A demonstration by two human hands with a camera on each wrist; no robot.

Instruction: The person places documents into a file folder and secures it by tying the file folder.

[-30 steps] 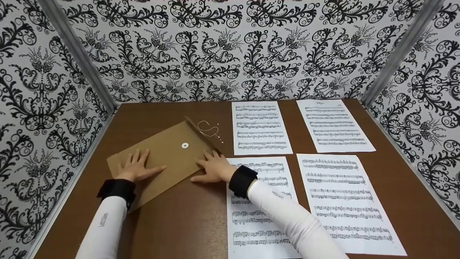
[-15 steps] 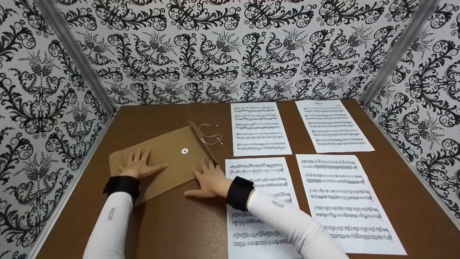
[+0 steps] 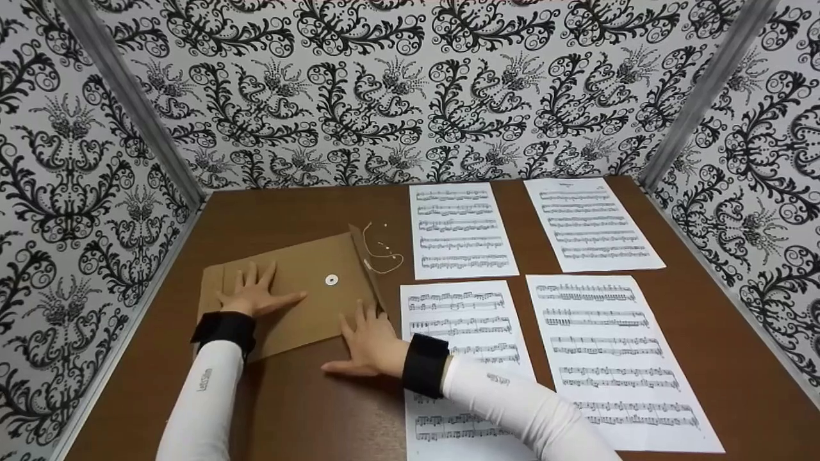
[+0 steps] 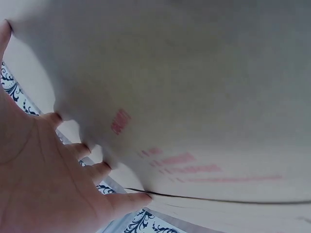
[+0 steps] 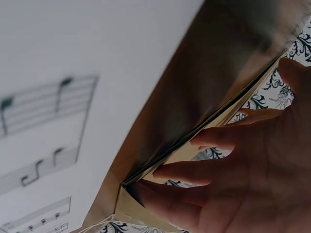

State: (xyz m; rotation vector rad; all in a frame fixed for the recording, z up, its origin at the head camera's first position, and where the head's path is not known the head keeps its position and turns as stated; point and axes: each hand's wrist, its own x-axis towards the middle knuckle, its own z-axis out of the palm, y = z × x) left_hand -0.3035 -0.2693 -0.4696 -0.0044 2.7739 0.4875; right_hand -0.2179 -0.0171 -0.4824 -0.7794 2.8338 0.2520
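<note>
A brown paper envelope (image 3: 301, 266) lies on the wooden table, its flap (image 3: 365, 266) at the right end, with a white button (image 3: 331, 280) near that end. A thin white string (image 3: 384, 262) trails from the flap. My left hand (image 3: 256, 296) rests spread on the envelope's left part; in the left wrist view its fingertips (image 4: 99, 170) touch the paper, which bears red print. At the lower right corner, my right hand (image 3: 370, 346) lies with its fingers on the envelope's edge and its thumb out over the table. The right wrist view shows those fingers (image 5: 184, 172) along the envelope's opening.
Several sheets of music (image 3: 461, 230) lie in two rows on the right of the table (image 3: 307, 410). The lower left sheet (image 3: 471, 422) is partly under the right forearm. Patterned walls (image 3: 384, 89) stand at the back and sides.
The envelope has turned clockwise, its right end coming nearer to me, with both hands on it. The right hand has moved down and slightly left; the string has shifted along.
</note>
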